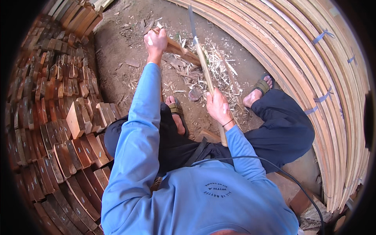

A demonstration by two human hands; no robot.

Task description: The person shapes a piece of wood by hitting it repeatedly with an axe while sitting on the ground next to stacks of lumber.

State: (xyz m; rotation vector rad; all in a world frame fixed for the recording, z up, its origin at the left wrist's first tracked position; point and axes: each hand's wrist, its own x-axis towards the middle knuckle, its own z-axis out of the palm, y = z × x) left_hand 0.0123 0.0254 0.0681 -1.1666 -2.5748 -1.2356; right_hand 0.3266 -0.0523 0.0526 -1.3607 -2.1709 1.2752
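Note:
My left hand [156,41] is closed around the upper end of a rough piece of wood [182,51], which slants down to the right over the ground. In my right hand [218,105] is the long, pale wooden handle of a long-handled knife [205,64]. Its narrow grey blade points away from me, toward the far edge of the view. The handle's butt end reaches back beside my right forearm, close to my lap. Where the handle passes the far end of the wood, I cannot tell whether they touch.
Stacked wooden blocks [58,98] rise along the left. Long wooden strips [297,51] tied with blue bands curve along the right. Pale wood shavings [223,58] litter the dirt between my sandalled feet [178,113]. A black cable [270,162] crosses my lap.

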